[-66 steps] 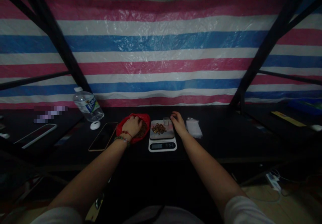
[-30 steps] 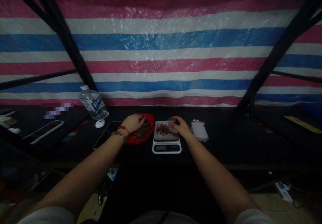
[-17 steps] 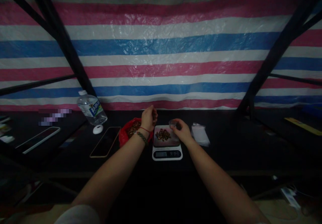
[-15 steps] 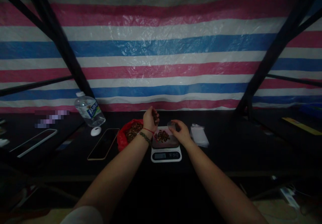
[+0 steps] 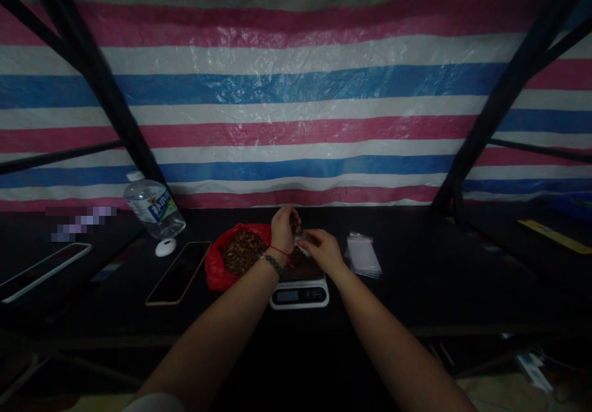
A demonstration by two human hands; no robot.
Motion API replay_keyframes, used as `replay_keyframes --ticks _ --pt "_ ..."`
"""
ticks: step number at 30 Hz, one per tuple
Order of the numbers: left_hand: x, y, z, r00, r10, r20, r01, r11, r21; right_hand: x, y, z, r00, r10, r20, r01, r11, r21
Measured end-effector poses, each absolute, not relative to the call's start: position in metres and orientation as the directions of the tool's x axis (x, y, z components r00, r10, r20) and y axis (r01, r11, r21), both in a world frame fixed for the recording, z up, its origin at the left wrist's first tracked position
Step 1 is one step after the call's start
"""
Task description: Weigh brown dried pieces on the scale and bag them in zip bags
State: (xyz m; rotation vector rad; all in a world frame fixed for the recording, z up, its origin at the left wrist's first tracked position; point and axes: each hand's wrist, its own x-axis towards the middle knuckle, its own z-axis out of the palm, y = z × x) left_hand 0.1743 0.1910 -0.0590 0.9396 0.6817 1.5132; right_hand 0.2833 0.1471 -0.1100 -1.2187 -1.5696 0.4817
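My left hand (image 5: 283, 228) is curled around a handful of small brown seed-like pieces (image 5: 295, 222), above the back of a white digital kitchen scale (image 5: 300, 302). Close against it, my right hand (image 5: 324, 250) pinches something small and clear, seemingly a plastic bag (image 5: 303, 237), partly hidden by the fingers. More brown pieces lie on the scale's dark plate (image 5: 303, 270), mostly behind my left wrist. Left of the scale, a red plastic bag (image 5: 213, 270) stands open, filled with the same pieces (image 5: 245, 251).
A stack of clear plastic bags (image 5: 364, 256) lies right of the scale. To the left are a phone (image 5: 178, 274), a white earbud case (image 5: 165, 247), a large clear bottle (image 5: 155, 208) and another phone (image 5: 46, 270). Dark frame bars (image 5: 99, 73) slant at both sides.
My left hand has moved right, towards the clear bag in my right hand, and the two hands now meet. The whole view has shifted slightly.
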Motion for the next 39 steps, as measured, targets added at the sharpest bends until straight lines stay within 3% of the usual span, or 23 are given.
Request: replay_keyframes --ticks 9,17,26,33,39 --pt "0.175 0.183 -0.059 0.031 0.963 0.267 -0.400 -0.233 0.887 0.279 0.143 -0.106 0.122 0.928 0.352 0.382 0.284 -0.880" --pt "0.177 0.181 -0.056 0.049 0.961 0.274 -0.464 -0.221 0.858 0.282 0.144 -0.109 0.115 0.900 0.421 0.353 0.359 -0.864" --pt "0.179 0.182 -0.059 0.094 0.945 0.312 -0.398 -0.252 0.882 0.282 0.143 -0.107 0.119 0.895 0.430 0.302 0.379 -0.874" --pt "0.181 0.174 -0.056 0.049 0.947 0.317 -0.360 -0.279 0.890 0.278 0.141 -0.104 0.145 0.922 0.358 0.232 0.320 -0.919" --pt "0.172 0.175 -0.053 0.243 0.889 0.387 -0.266 -0.323 0.908 0.278 0.140 -0.103 0.128 0.918 0.375 0.189 0.349 -0.918"
